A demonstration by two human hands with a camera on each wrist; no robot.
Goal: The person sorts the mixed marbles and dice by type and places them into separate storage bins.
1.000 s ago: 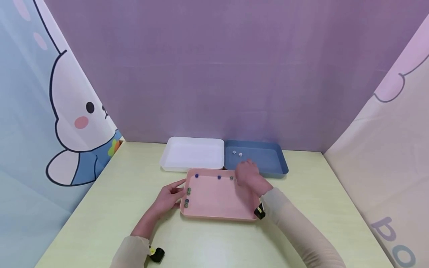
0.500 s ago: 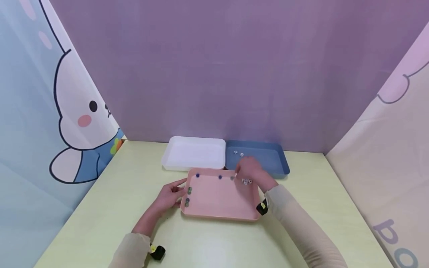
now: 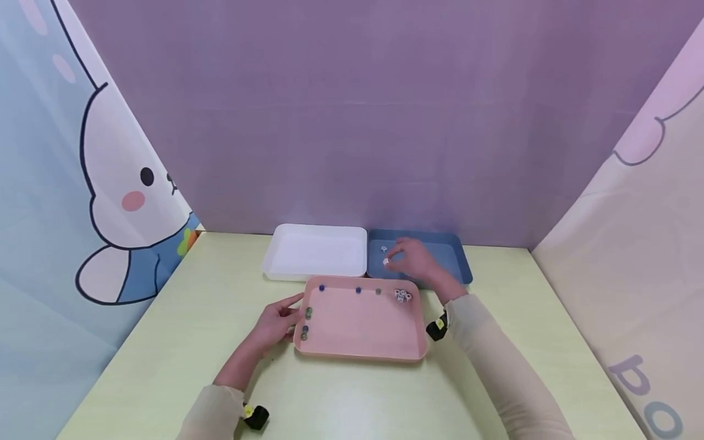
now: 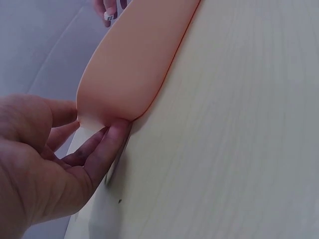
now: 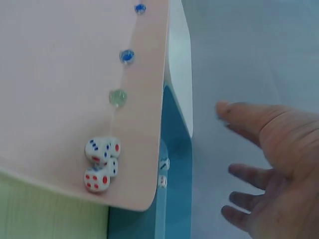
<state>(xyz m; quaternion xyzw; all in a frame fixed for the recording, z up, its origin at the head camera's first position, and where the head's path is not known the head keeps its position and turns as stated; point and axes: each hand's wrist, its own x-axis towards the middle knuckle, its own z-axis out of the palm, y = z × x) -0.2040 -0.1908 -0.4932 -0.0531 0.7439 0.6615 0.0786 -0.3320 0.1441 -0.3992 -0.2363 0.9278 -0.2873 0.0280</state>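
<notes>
My left hand [image 3: 275,324] holds the left end of a pink tray [image 3: 360,348]; the left wrist view shows fingers at its rim and others by its base. My right hand [image 3: 415,260] is over the blue tray [image 3: 464,269], pinching a small white die [image 3: 387,261] between thumb and index finger. That die [image 4: 109,16] shows at the fingertips in the left wrist view. Inside the blue tray lie two dice [image 5: 164,163], one hidden from the head view. Several dice [image 3: 403,296] cluster in the pink tray's back right corner.
A white tray [image 3: 316,250] stands at the back, left of the blue one. Blue and greenish glass marbles [image 3: 359,290] lie along the pink tray's back and left sides. A purple backdrop [image 3: 352,116] rises behind the pale table [image 3: 341,403].
My right hand has lifted from the pink tray's back right part and moved away from me over the blue tray, carrying a die. My left hand stays at the pink tray's left end.
</notes>
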